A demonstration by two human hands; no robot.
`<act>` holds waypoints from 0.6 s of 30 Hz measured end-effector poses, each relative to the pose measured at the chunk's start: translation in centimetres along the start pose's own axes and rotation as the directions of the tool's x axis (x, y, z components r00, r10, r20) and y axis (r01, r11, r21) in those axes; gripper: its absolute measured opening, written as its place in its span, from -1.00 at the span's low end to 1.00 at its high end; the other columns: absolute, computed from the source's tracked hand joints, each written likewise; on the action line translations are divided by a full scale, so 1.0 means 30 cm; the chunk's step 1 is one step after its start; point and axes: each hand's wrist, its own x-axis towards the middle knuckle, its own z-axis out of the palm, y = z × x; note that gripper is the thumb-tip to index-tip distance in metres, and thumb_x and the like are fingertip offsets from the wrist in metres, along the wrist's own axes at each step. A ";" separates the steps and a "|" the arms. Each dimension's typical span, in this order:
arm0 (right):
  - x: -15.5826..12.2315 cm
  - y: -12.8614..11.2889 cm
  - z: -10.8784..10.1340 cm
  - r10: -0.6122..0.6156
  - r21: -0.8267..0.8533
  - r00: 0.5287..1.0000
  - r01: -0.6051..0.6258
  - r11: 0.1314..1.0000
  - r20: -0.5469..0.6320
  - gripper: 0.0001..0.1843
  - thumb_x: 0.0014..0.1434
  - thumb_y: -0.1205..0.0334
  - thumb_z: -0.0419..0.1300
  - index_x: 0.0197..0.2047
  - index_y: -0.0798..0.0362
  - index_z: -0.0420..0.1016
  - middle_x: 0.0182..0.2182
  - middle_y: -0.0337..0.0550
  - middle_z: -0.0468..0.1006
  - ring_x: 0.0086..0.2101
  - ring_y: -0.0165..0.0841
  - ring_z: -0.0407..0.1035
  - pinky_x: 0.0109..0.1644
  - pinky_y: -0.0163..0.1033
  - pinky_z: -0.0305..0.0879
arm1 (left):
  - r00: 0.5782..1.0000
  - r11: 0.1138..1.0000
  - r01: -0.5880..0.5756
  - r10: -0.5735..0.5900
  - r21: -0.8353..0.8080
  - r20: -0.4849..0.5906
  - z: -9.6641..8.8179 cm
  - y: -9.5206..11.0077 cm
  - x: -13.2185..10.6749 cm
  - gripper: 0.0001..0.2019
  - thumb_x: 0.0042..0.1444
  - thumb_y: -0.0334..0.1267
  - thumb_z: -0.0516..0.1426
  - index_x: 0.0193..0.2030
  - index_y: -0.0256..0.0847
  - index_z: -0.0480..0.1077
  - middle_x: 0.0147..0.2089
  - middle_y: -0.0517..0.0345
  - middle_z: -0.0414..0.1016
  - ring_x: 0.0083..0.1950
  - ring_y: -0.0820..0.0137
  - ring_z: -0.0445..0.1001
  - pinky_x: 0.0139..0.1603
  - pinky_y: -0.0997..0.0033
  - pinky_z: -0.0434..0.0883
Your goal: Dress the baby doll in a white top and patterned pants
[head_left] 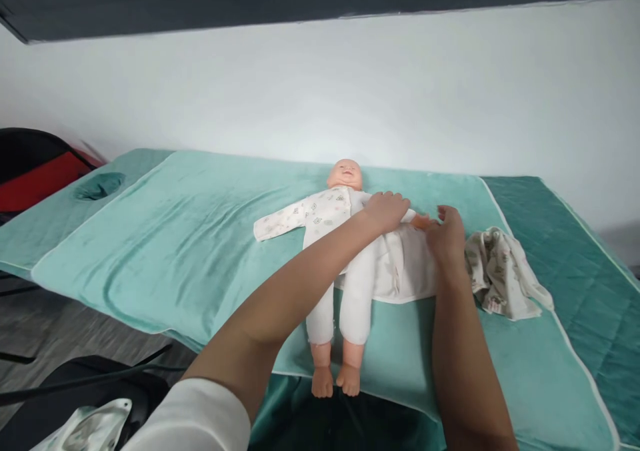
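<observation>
A baby doll (347, 176) lies on its back, its feet toward me. Its printed white shirt (327, 211) covers the chest and the arm on the left, with that sleeve stretched out flat. The shirt's other half (407, 271) is spread beneath the doll on the right. My left hand (387, 211) is curled over the doll's right-side arm, fingertips partly hidden. At the end of that arm, my right hand (447, 234) has its fingers around the doll's bare hand (423, 221). White cloth covers the doll's legs (357, 297), and its feet are bare.
A crumpled printed garment (503, 271) lies to the right of my right hand. Under everything is a padded bed with a green cover (200, 224), against a white wall (300, 91). A black and red chair (43, 171) stands at left, another dark seat (90, 397) at lower left.
</observation>
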 end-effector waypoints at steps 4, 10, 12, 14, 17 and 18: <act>0.002 0.035 -0.073 -0.011 -0.203 0.997 -0.004 0.979 -0.074 -0.57 0.11 0.31 -0.03 0.00 0.17 0.49 -0.12 0.22 0.57 -0.13 -0.05 0.45 -0.01 0.02 0.29 | 0.995 0.999 -0.003 -0.002 0.048 0.104 0.036 0.012 0.077 -0.67 0.26 -0.46 0.01 0.13 -0.26 0.37 0.13 -0.13 0.46 0.17 0.16 0.44 0.08 0.17 0.34; 0.004 0.059 -0.102 0.090 -0.321 0.975 -0.021 0.947 0.201 -0.61 0.22 0.03 0.03 -0.54 -0.01 0.48 -0.54 0.05 0.54 -0.39 -0.08 0.45 -0.23 -0.04 0.26 | 1.000 0.996 0.015 -0.017 0.086 0.025 0.031 -0.054 0.088 -0.60 0.20 -0.51 0.04 0.18 -0.28 0.32 0.14 -0.15 0.45 0.14 0.12 0.45 -0.02 0.18 0.34; -0.007 0.040 -0.078 0.079 -0.290 0.955 0.008 0.957 0.287 -0.52 0.24 -0.09 0.04 -0.60 -0.04 0.43 -0.60 -0.02 0.48 -0.45 -0.13 0.40 -0.28 -0.05 0.23 | 1.000 0.996 0.014 -0.012 0.088 -0.021 0.020 -0.076 0.074 -0.58 0.18 -0.53 0.03 0.18 -0.28 0.30 0.14 -0.15 0.44 0.11 0.12 0.45 -0.04 0.17 0.34; -0.021 0.014 -0.052 0.083 -0.280 0.929 0.023 0.960 0.360 -0.51 0.18 -0.20 0.12 -0.61 -0.05 0.40 -0.61 -0.09 0.44 -0.48 -0.17 0.36 -0.28 -0.04 0.21 | 0.999 0.996 0.009 -0.005 0.085 -0.043 0.008 -0.092 0.057 -0.59 0.17 -0.53 0.03 0.17 -0.27 0.30 0.12 -0.15 0.46 0.11 0.11 0.44 -0.02 0.15 0.33; -0.033 -0.011 -0.032 0.087 -0.169 0.908 -0.018 0.985 0.410 -0.57 -0.01 -0.16 0.33 -0.63 -0.08 0.30 -0.64 -0.18 0.35 -0.49 -0.21 0.29 -0.25 -0.03 0.20 | 1.000 0.997 0.018 -0.016 0.080 -0.027 -0.015 -0.104 0.027 -0.60 0.17 -0.52 0.04 0.15 -0.26 0.31 0.05 -0.13 0.50 0.11 0.10 0.44 0.00 0.14 0.32; -0.031 -0.011 -0.033 0.082 -0.088 0.910 -0.050 0.995 0.406 -0.58 -0.05 -0.10 0.36 -0.64 -0.08 0.27 -0.66 -0.22 0.31 -0.48 -0.23 0.27 -0.25 -0.05 0.21 | 1.000 0.997 0.024 -0.023 0.080 -0.015 -0.023 -0.106 0.017 -0.61 0.16 -0.51 0.05 0.14 -0.26 0.32 0.03 -0.13 0.51 0.10 0.10 0.45 0.00 0.14 0.32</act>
